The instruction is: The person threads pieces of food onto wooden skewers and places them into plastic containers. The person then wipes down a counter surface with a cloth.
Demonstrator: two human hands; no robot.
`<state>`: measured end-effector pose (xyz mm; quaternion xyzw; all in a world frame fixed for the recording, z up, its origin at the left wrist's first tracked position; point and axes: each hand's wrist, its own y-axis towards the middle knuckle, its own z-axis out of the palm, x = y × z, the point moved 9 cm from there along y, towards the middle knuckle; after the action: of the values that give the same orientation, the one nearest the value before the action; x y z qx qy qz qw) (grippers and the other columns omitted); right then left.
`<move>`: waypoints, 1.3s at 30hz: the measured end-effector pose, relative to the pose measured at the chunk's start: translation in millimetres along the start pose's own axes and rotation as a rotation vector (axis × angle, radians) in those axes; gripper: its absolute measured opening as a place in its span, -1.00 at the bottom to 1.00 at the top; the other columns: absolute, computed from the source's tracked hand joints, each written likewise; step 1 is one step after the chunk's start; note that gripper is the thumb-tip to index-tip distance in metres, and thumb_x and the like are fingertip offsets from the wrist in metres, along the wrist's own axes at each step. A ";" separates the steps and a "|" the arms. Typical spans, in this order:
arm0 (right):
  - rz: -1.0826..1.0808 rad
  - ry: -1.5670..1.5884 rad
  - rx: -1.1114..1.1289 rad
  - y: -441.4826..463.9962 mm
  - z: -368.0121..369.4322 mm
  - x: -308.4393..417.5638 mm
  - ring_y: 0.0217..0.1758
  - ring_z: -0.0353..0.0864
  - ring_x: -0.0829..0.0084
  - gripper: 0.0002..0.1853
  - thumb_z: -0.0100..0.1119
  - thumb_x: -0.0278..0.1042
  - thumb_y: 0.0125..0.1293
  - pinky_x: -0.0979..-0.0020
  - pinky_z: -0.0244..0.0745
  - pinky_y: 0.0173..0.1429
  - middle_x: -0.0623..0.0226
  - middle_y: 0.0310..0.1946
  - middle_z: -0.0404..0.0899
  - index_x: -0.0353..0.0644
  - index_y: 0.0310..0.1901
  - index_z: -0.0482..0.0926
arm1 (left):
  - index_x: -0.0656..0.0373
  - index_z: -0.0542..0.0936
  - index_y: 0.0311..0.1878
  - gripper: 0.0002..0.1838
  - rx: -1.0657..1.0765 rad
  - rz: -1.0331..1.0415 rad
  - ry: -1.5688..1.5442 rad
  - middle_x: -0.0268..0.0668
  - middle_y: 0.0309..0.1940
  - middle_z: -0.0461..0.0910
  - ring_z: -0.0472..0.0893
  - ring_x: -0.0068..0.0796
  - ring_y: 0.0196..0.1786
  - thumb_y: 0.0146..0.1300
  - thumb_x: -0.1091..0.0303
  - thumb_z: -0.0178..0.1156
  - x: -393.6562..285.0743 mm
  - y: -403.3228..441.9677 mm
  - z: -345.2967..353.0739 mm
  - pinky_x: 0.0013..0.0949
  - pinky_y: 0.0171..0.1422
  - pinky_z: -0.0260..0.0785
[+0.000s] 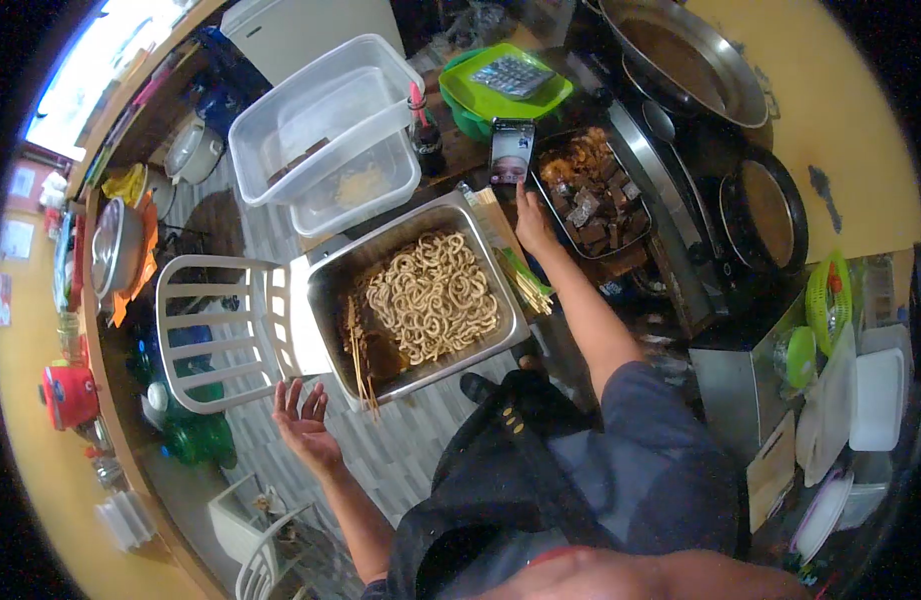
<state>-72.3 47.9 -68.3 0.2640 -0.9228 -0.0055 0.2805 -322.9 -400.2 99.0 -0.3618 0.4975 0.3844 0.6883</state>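
Note:
My right hand [534,222] reaches forward, a finger extended to the lower edge of a phone [512,152] with a lit screen. It grips nothing. My left hand [309,432] is raised, palm up with fingers apart and empty, by the near left corner of a metal tray [326,290]. Coiled, pale food pieces like intestines [436,295] fill much of the tray. At its left side, skewered pieces [356,340] lie in brown liquid, their sticks over the rim. Bare skewer sticks [526,285] lie right of the tray.
A pan of dark cubes and orange-brown pieces [596,195] sits right of the phone. Beyond are a large wok [736,90] and smaller pan [766,215] of brown liquid. Clear plastic tubs [326,110], a bottle [426,130] and green plate [481,95] stand behind; a white chair [221,335] is left.

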 end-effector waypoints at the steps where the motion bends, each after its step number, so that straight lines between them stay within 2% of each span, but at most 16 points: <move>1: 0.011 0.011 -0.005 0.7 0.4 -0.9 -0.17 0.34 -0.02 -0.24 -0.14 -0.70 0.05 0.20 0.32 -0.07 -0.06 -0.21 0.26 -0.24 0.34 -0.12 | 0.18 0.22 0.24 -0.34 -0.005 -0.002 -0.002 -0.08 0.06 0.37 0.53 -0.13 -0.07 0.28 -0.17 -0.18 -0.3 -0.9 -0.9 -0.26 -0.01 0.41; 6: 0.011 0.038 -0.046 2.9 -5.0 3.1 -0.15 0.34 -0.04 -0.19 -0.07 -0.70 0.01 0.19 0.32 -0.05 -0.06 -0.19 0.26 -0.24 0.34 -0.14 | 0.19 0.22 0.24 -0.33 -0.005 0.008 0.010 -0.08 0.07 0.37 0.53 -0.14 -0.08 0.28 -0.18 -0.18 -3.1 -4.5 -6.8 -0.27 -0.01 0.41; 9: 0.058 0.046 0.076 9.7 6.0 -3.6 0.09 0.26 -0.13 -0.08 -0.06 -0.74 -0.07 0.20 0.29 0.14 -0.20 0.10 0.11 -0.20 0.36 -0.23 | 0.19 0.22 0.24 -0.33 -0.018 0.015 0.014 -0.08 0.06 0.37 0.53 -0.15 -0.08 0.28 -0.17 -0.18 -5.2 -9.1 -6.8 -0.29 -0.01 0.40; 12: 0.076 0.065 0.117 6.4 3.3 -4.8 0.08 0.26 -0.14 -0.10 -0.08 -0.75 -0.07 0.20 0.27 0.15 -0.21 0.10 0.12 -0.24 0.35 -0.23 | 0.19 0.22 0.24 -0.33 -0.014 0.020 0.010 -0.09 0.06 0.37 0.53 -0.16 -0.09 0.28 -0.17 -0.18 -6.5 -12.8 -9.6 -0.30 -0.02 0.40; 13: 0.071 0.092 0.069 4.0 -3.0 -2.6 0.07 0.28 -0.11 -0.16 -0.09 -0.75 -0.07 0.21 0.26 0.15 -0.20 0.05 0.20 -0.29 0.33 -0.12 | 0.19 0.22 0.24 -0.33 -0.014 0.015 0.001 -0.09 0.05 0.37 0.53 -0.16 -0.09 0.28 -0.17 -0.18 -4.7 -13.4 -13.3 -0.30 -0.02 0.40; 16: -0.075 0.166 -0.069 -4.6 -15.7 -6.1 -0.16 0.48 0.12 -0.30 -0.14 -0.72 0.03 0.27 0.41 -0.05 -0.07 -0.06 0.35 -0.23 0.30 0.06 | 0.19 0.22 0.24 -0.34 -0.039 -0.006 0.000 -0.11 0.05 0.37 0.53 -0.15 -0.09 0.28 -0.17 -0.18 -2.6 -16.1 -14.7 -0.28 -0.01 0.39; 17: -0.038 0.165 -0.056 -6.4 -25.2 -3.5 -0.22 0.55 0.20 -0.34 -0.16 -0.73 0.02 0.31 0.46 -0.09 -0.05 -0.06 0.41 -0.25 0.26 0.14 | 0.18 0.22 0.24 -0.34 -0.061 -0.012 0.008 -0.11 0.06 0.36 0.53 -0.15 -0.08 0.28 -0.17 -0.18 -3.8 -16.6 -16.2 -0.26 0.00 0.38; 21: -0.060 0.335 -0.070 -17.3 -64.6 5.8 -0.27 0.59 0.33 -0.52 -0.13 -0.65 0.15 0.37 0.48 -0.13 0.09 -0.23 0.53 -0.19 0.16 0.33 | 0.17 0.23 0.23 -0.36 -0.123 -0.017 -0.041 -0.13 0.04 0.36 0.49 -0.14 -0.03 0.29 -0.15 -0.19 -2.5 -18.5 -29.7 -0.22 0.03 0.36; 22: -0.091 0.323 -0.113 -20.2 -85.6 20.6 -0.28 0.57 0.26 -0.54 -0.08 -0.59 0.16 0.30 0.50 -0.14 0.07 -0.27 0.54 -0.18 0.15 0.35 | 0.17 0.23 0.23 -0.37 -0.172 -0.052 -0.081 -0.14 0.04 0.36 0.49 -0.13 -0.03 0.29 -0.14 -0.19 4.3 -22.4 -39.7 -0.22 0.04 0.36; 24: -0.059 0.506 -0.089 -25.6 -108.5 43.0 -0.29 0.58 0.37 -0.62 -0.15 -0.49 0.30 0.38 0.50 -0.14 0.13 -0.28 0.55 -0.17 0.16 0.33 | 0.17 0.23 0.22 -0.38 -0.264 -0.105 -0.176 -0.14 0.02 0.36 0.49 -0.13 -0.03 0.30 -0.13 -0.19 15.8 -25.9 -62.9 -0.21 0.04 0.36; 26: -0.068 0.664 -0.088 -32.5 -127.5 78.8 -0.28 0.57 0.44 -0.63 -0.17 -0.44 0.34 0.41 0.50 -0.14 0.18 -0.27 0.55 -0.17 0.17 0.32 | 0.17 0.23 0.22 -0.40 -0.405 -0.123 -0.227 -0.13 -0.01 0.36 0.50 -0.10 -0.05 0.30 -0.12 -0.18 32.3 -37.2 -107.3 -0.20 0.03 0.37; 28: -0.109 0.646 -0.020 -39.9 -138.6 135.2 -0.29 0.58 0.46 -0.65 -0.13 -0.44 0.33 0.45 0.49 -0.13 0.20 -0.26 0.56 -0.21 0.15 0.35 | 0.18 0.22 0.22 -0.38 -0.605 -0.189 -0.244 -0.09 0.03 0.35 0.51 -0.07 -0.07 0.30 -0.12 -0.16 71.7 -64.6 -183.0 -0.20 0.03 0.37; 32: -0.227 0.679 0.144 -76.2 -127.5 274.0 -0.31 0.56 0.54 -0.69 -0.05 -0.48 0.29 0.52 0.47 -0.20 0.27 -0.31 0.58 -0.24 0.07 0.44 | 0.18 0.20 0.23 -0.29 -1.054 -0.286 -0.068 -0.03 0.10 0.33 0.56 -0.07 -0.22 0.21 -0.21 -0.09 187.5 -198.6 -370.3 -0.27 -0.29 0.48; 34: -0.292 0.710 0.242 -99.7 -104.6 337.8 -0.33 0.55 0.55 -0.69 -0.04 -0.50 0.28 0.53 0.46 -0.22 0.28 -0.32 0.58 -0.25 0.06 0.45 | 0.16 0.21 0.23 -0.25 -1.353 -0.373 -0.284 -0.03 0.08 0.34 0.57 -0.05 -0.28 0.16 -0.24 -0.05 245.4 -291.3 -449.0 -0.30 -0.41 0.47; 36: -0.355 0.722 0.306 -131.7 -76.7 399.4 -0.35 0.55 0.57 -0.69 -0.03 -0.52 0.27 0.53 0.46 -0.23 0.28 -0.33 0.57 -0.25 0.05 0.45 | 0.16 0.22 0.23 -0.24 -1.519 -0.461 -0.305 -0.05 0.03 0.37 0.57 -0.06 -0.29 0.15 -0.25 -0.03 231.7 -347.3 -481.5 -0.27 -0.38 0.48; 39: -0.391 0.735 0.390 -183.5 -29.2 499.9 -0.39 0.54 0.58 -0.69 -0.01 -0.55 0.24 0.53 0.47 -0.25 0.28 -0.34 0.57 -0.26 0.04 0.46 | 0.15 0.23 0.22 -0.26 -1.551 -0.452 -0.289 -0.09 -0.05 0.37 0.56 -0.09 -0.31 0.16 -0.24 -0.03 203.2 -364.6 -558.3 -0.25 -0.40 0.46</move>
<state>-319.7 -351.0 184.6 0.4653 -0.6788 0.2095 0.5281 -183.2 -1018.8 -190.2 -0.7733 -0.0880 0.5140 0.3607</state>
